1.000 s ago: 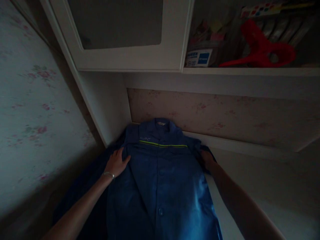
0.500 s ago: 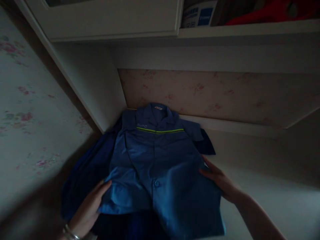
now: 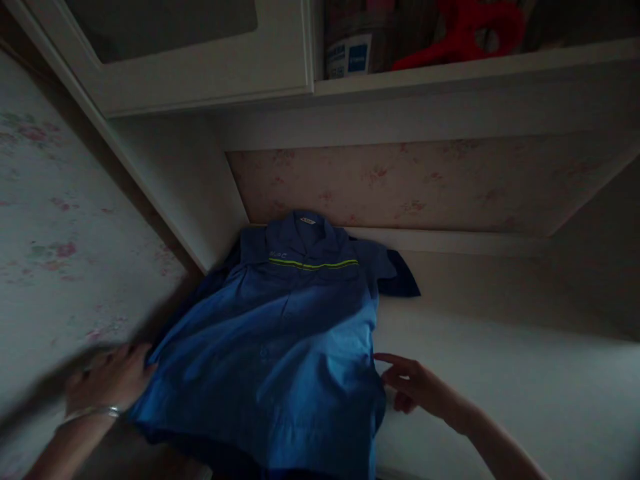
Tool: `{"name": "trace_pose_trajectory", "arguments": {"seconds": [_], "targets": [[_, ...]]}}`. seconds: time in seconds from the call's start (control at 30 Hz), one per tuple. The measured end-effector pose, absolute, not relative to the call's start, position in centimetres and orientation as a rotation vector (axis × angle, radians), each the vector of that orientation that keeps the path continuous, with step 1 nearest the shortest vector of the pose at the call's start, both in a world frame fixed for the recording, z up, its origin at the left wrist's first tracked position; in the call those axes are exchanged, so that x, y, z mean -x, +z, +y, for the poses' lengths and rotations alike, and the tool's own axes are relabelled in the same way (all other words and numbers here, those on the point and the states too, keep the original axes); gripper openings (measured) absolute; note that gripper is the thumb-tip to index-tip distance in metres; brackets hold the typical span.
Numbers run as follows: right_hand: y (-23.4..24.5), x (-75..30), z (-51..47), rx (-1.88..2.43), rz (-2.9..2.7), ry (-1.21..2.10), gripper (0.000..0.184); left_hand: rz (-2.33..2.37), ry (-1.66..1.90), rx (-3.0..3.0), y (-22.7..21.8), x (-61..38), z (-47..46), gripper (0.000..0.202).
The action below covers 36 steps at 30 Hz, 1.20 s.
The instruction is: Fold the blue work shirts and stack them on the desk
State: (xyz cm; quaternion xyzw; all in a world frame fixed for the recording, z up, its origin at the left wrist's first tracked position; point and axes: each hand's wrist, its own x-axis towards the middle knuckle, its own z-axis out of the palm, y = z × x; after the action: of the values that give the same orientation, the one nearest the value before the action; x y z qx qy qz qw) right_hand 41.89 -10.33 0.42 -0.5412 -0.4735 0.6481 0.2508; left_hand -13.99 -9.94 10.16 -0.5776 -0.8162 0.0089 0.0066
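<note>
A blue work shirt (image 3: 285, 347) with a thin yellow-green chest stripe lies front up on a white surface (image 3: 500, 373), its collar toward the back wall. My left hand (image 3: 107, 383), wearing a bracelet, is at the shirt's left edge and smeared by motion, so its grip is unclear. My right hand (image 3: 415, 387) hovers just off the shirt's right edge with a finger stretched toward the cloth and nothing in it. A darker blue part of the garment sticks out at the back right (image 3: 400, 280).
A floral-papered wall (image 3: 50, 253) closes the left side and another runs behind. A white cupboard door (image 3: 200, 67) hangs above. An open shelf (image 3: 475, 63) holds a red plastic object (image 3: 460, 33) and a labelled box (image 3: 347, 57).
Both hands slid from the shirt's shoulders down toward me. The left hand has swung out to the left with the cloth; the right has come off the shirt's edge.
</note>
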Motion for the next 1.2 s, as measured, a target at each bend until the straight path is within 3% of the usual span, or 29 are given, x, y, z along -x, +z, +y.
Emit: {"name": "trace_pose_trajectory", "arguments": {"seconds": [0.07,0.23,0.3,0.43,0.63,0.97,1.2], "targets": [[-0.4,-42.4,-9.6,1.57,-1.338,1.517,0.048,-2.414,-0.016,1.948,9.6,7.8,-9.1,0.041],[-0.6,-42.0,-5.3,1.553,-1.149,1.119,0.045,-2.243,-0.879,2.738,9.8,-10.9,-4.5,0.034],[-0.8,-41.4,-3.4,1.561,-1.101,1.013,0.047,-2.131,-0.964,2.91,9.1,-16.8,-1.8,0.031],[-2.0,-40.8,-0.7,1.613,-1.061,0.778,0.052,-2.152,-0.835,2.937,4.9,-23.4,2.4,0.03],[-3.7,-41.0,0.4,1.641,-1.108,0.751,0.049,-2.179,-0.603,2.879,-1.0,-24.5,3.5,0.027],[-3.3,-41.1,0.2,1.724,-1.188,0.782,0.047,-2.131,-0.263,2.858,-0.6,-25.1,4.1,0.03],[-3.6,-41.1,0.0,1.731,-1.254,0.793,0.045,-2.07,-0.225,2.853,-0.9,-24.9,3.9,0.034]]}}
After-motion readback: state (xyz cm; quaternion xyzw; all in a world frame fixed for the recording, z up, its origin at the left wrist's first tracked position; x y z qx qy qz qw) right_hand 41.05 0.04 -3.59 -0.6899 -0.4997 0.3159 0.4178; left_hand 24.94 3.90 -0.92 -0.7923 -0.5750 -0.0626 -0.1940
